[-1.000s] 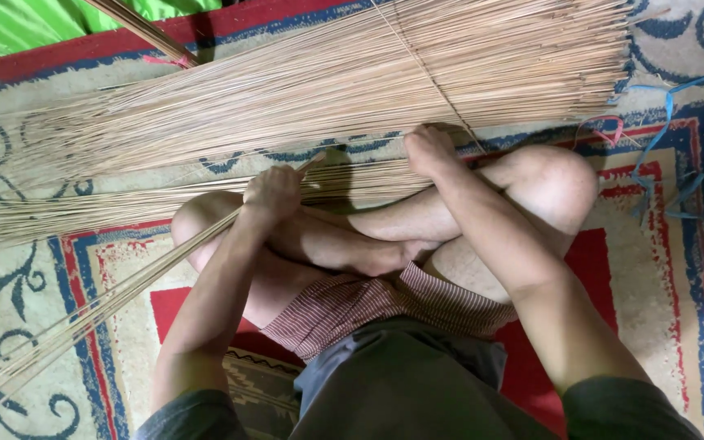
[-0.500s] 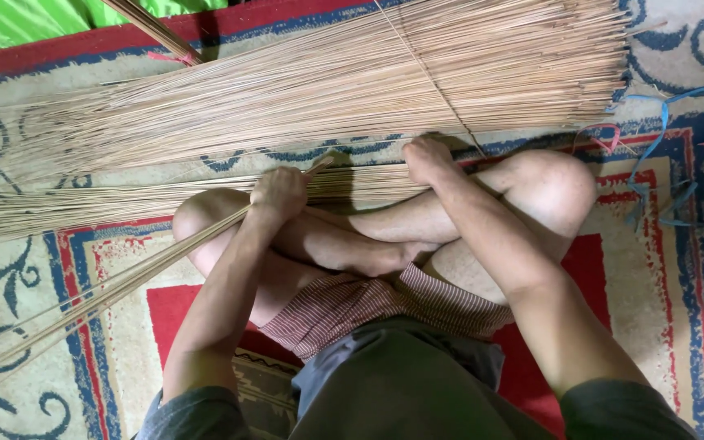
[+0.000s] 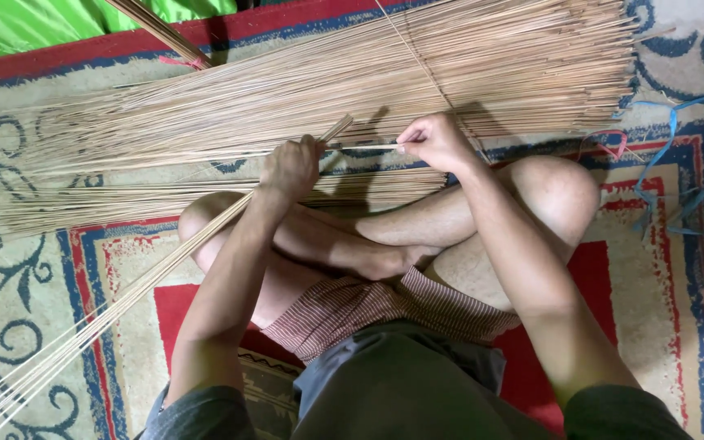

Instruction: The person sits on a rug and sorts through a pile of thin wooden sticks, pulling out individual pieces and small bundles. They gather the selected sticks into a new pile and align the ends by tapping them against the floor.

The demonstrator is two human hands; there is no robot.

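Observation:
I sit cross-legged on a patterned carpet. My left hand is shut around a thin bundle of long pale sticks that runs down to the lower left, its cut ends poking out above my fist. My right hand pinches the end of a single thin stick lying sideways between my two hands. A big pile of the same sticks lies across the carpet just beyond both hands. A smaller layer of sticks lies in front of my shins.
A green sheet covers the far left corner. Blue ribbon and pink ribbon scraps lie on the carpet at the right. Another stick bundle slants in at the top left.
Both hands have shifted slightly toward the big pile. My right hand has gone from resting on the lower sticks to pinching one stick near my left fist.

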